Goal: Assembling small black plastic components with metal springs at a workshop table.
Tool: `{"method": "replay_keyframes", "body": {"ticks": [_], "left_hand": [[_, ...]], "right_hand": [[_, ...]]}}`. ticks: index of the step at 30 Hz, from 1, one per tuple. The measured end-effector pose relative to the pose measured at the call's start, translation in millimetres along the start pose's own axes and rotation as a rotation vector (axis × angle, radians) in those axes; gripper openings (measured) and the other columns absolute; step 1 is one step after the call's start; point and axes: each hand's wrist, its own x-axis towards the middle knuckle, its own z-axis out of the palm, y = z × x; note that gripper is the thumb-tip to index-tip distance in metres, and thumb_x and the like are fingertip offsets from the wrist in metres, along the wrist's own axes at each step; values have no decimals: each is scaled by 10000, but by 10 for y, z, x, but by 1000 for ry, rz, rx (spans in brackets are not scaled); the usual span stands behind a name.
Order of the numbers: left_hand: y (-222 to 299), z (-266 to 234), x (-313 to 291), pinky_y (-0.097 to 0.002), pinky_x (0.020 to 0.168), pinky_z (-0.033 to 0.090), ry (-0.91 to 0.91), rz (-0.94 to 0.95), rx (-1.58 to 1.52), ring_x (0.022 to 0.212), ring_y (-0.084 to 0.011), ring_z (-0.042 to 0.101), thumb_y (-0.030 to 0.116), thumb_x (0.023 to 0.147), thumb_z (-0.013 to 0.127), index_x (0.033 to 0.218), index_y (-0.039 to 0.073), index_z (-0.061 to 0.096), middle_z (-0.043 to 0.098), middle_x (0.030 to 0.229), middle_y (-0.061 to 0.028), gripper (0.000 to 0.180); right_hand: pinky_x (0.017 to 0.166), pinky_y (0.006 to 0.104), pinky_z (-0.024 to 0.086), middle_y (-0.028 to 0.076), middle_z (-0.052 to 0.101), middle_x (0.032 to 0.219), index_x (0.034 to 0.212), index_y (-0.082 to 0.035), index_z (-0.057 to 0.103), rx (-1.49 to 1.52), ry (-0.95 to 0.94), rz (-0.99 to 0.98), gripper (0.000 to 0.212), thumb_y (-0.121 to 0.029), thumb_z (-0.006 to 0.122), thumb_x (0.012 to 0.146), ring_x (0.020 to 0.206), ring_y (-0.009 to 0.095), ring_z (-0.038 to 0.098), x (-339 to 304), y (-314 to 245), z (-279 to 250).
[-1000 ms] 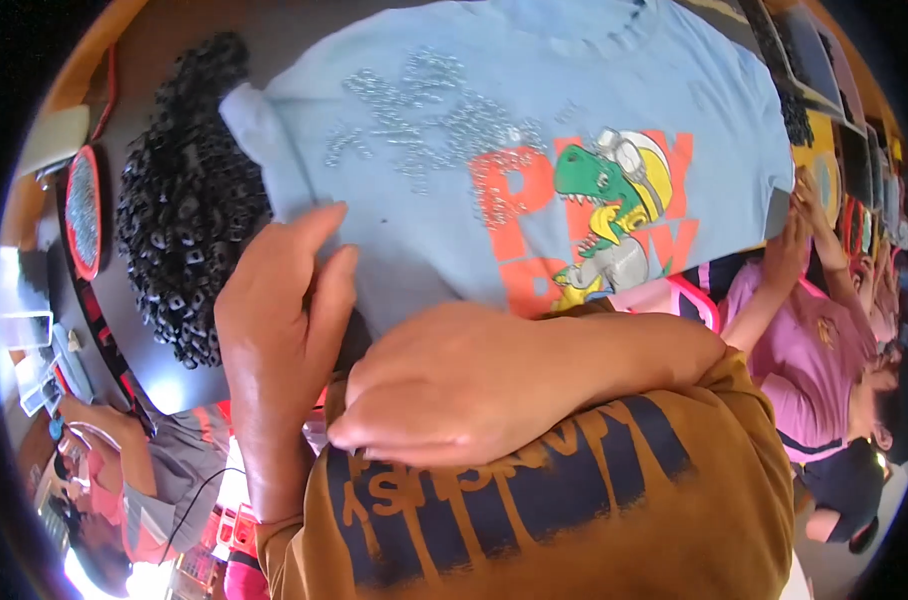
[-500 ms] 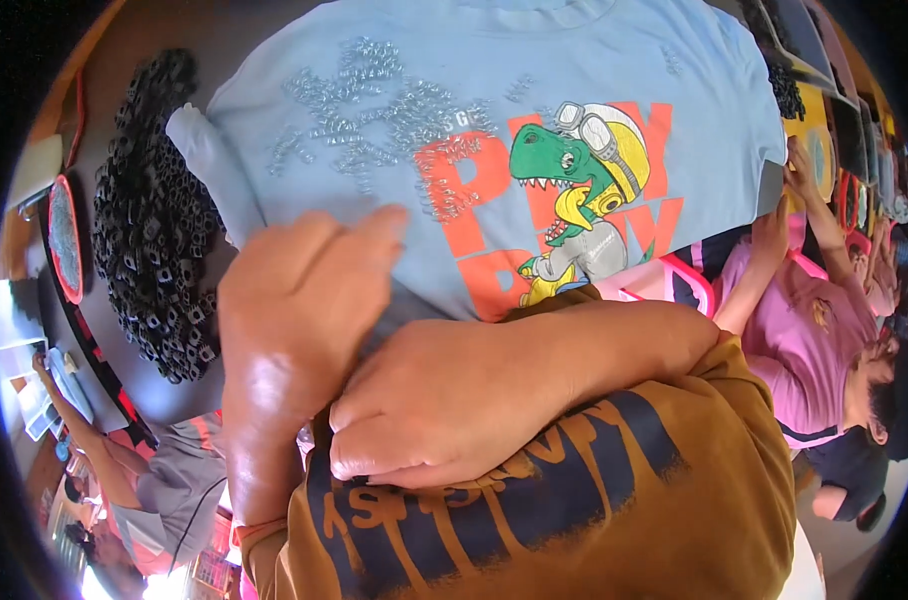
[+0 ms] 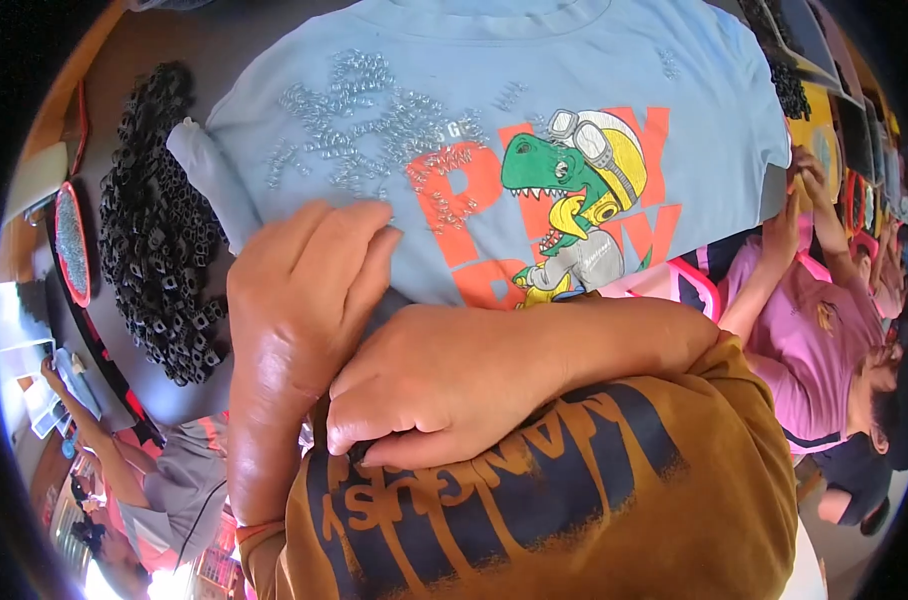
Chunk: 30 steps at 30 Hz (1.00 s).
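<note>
Over the lower left edge of a light blue T-shirt [image 3: 354, 205], my left hand [image 3: 299, 270] has its fingers bent and drawn together; whatever they may pinch is hidden. Small metal coil springs [image 3: 349, 130] lie scattered on the shirt just beyond those fingertips. My right hand [image 3: 429, 385] is curled close to my chest, below and right of the left one. A bit of a small black part [image 3: 357, 452] shows under its fingers, the rest covered. Left of my left hand lies a big heap of small black plastic pieces [image 3: 159, 230].
A red-rimmed oval tray [image 3: 72, 245] of small grey bits stands at the far left. Beside the table on the right sits a person in a pink shirt [image 3: 804, 330], hands near the shirt's edge. Another person in grey [image 3: 179, 490] is at the lower left.
My left hand's fingers have drawn back slightly from the springs and bent inward. My right hand has shifted up a little, and its fingers have opened slightly around the black part.
</note>
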Motion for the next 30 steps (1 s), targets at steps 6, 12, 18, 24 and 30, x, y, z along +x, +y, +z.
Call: {"method": "replay_keyframes", "body": {"ticks": [6, 12, 18, 24, 30], "left_hand": [[69, 20, 19, -361, 526, 427, 29, -118, 4, 619, -289, 561, 85, 712, 688, 809, 59, 577, 566, 708, -96, 149], [21, 64, 12, -349, 531, 442, 100, -135, 14, 616, -282, 568, 73, 721, 674, 810, 58, 577, 576, 716, -90, 133], [87, 40, 43, -344, 522, 445, 79, -185, 0, 605, -272, 570, 73, 716, 672, 812, 56, 577, 580, 717, -86, 136], [3, 84, 44, -341, 518, 443, 121, -115, 59, 579, -259, 558, 79, 707, 678, 783, 62, 560, 569, 700, -81, 141], [27, 30, -35, -347, 509, 437, 136, -271, -75, 580, -272, 559, 51, 711, 650, 758, 73, 550, 550, 667, -82, 113]], "right_hand": [[633, 413, 471, 129, 622, 800, 886, -22, 607, 11, 16, 14, 177, -147, 614, 761, 747, 319, 602, 25, 19, 9], [665, 429, 475, 155, 631, 806, 869, -6, 618, 48, 87, -4, 203, -164, 613, 741, 765, 338, 606, 20, 28, 27], [680, 418, 477, 144, 631, 820, 876, -11, 616, 49, 87, 3, 203, -163, 619, 742, 783, 332, 605, 0, 16, 5], [605, 356, 478, 78, 621, 809, 956, -59, 617, -12, 152, -76, 173, -97, 643, 789, 731, 260, 611, -7, 6, 5], [578, 317, 475, 73, 616, 795, 951, -71, 619, 55, 292, 36, 183, -116, 660, 778, 678, 220, 615, -56, -75, -76]]}}
